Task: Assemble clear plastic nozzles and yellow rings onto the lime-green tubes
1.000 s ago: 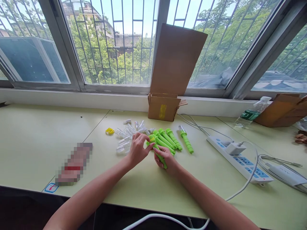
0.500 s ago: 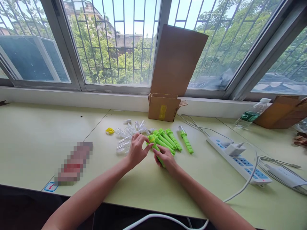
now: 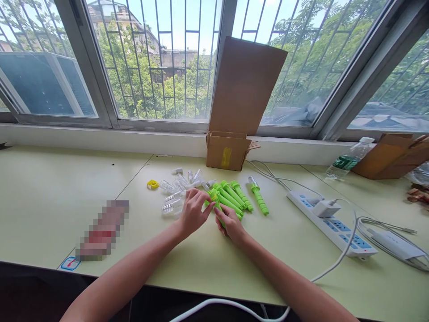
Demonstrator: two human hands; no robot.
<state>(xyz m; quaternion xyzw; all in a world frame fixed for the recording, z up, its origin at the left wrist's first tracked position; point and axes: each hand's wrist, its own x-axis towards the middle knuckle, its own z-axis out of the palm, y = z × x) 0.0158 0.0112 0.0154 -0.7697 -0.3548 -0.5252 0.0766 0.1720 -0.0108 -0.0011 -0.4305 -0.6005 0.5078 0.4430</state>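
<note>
While your right hand (image 3: pixel 230 225) grips green ribbed handle (image 3: pixel 217 207) on table (image 3: pixel 234 264), your left hand (image 3: pixel 192 211) pinches its top end; clear caps (image 3: pixel 172 201) just left.

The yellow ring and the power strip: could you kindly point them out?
yellow ring (image 3: pixel 153 184): head view, on its band.
power strip (image 3: pixel 337 227): head view, on its blue-socketed top face.

Green ribbed plastic handles (image 3: pixel 231 197); clear glossy plastic caps (image 3: pixel 172 197); matt cardboard box (image 3: pixel 227 151).

Head-worn view, forward-down over the table (image 3: pixel 50 188).
</note>
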